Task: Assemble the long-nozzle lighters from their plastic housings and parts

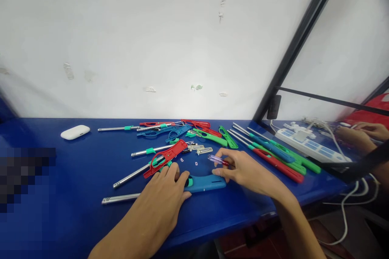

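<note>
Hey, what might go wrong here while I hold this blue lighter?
The tiny white pieces beyond the blue lighter could get knocked astray. Your left hand, close beside the red casing, might nudge it. The clear-handled tool in your right hand may slip and scratch the lighter.

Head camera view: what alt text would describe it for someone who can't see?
A person's left hand holds a blue lighter on a blue table while the right hand holds a screwdriver. Lighter parts lie beyond; more lighters and a power strip lie to the right.
</note>
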A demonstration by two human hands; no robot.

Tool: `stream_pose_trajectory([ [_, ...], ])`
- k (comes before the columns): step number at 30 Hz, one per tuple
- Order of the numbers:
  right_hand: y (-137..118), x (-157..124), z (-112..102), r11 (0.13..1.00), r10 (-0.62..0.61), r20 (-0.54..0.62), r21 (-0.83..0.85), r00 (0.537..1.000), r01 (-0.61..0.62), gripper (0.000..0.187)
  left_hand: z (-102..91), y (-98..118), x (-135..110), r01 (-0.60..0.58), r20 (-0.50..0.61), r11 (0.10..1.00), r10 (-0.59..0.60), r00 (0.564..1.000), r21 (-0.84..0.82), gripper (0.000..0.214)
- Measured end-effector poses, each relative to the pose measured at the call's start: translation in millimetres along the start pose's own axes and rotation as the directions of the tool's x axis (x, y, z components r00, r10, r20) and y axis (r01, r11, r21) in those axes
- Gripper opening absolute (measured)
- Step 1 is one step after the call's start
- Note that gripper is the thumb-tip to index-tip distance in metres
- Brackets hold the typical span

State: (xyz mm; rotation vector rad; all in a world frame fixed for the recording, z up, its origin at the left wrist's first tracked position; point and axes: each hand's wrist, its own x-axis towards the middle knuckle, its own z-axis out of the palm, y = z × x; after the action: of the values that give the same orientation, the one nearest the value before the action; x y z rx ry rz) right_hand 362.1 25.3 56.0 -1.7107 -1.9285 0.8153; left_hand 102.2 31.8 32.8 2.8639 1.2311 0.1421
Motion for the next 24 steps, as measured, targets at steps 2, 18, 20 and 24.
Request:
stream_pose_trajectory([
  [2, 0.3, -0.2, 0.3, 1.0, -0.004, 0.007, -0.001, 1.0, 0.004, 0.022, 1.4, -1.1, 0.1, 0.003, 0.008, 1.0, -0.003, 1.0, -0.001, 0.041],
  [18, 6.3, 1.7, -1.4, 0.999, -0.036, 0.075, -0.009, 0.997, 0.036, 0.027, 2.4, -1.6, 2.3, 0.007, 0.017, 1.0, -0.006, 1.0, -0.018, 0.042],
  [20, 5.9, 1.7, -1.6, 0.999, -0.032, 0.076, -0.015, 0.997, 0.033, 0.027, 4.2, -1.8, 1.4, 0.001, 0.005, 1.0, -0.001, 1.0, -0.015, 0.041],
  [24, 5.0, 1.7, -1.7, 1.0, -0.018, 0.076, -0.021, 0.997, 0.019, 0.026, 9.9, -3.7, 1.8, -0.007, -0.027, 1.0, 0.007, 1.0, -0.011, 0.039],
])
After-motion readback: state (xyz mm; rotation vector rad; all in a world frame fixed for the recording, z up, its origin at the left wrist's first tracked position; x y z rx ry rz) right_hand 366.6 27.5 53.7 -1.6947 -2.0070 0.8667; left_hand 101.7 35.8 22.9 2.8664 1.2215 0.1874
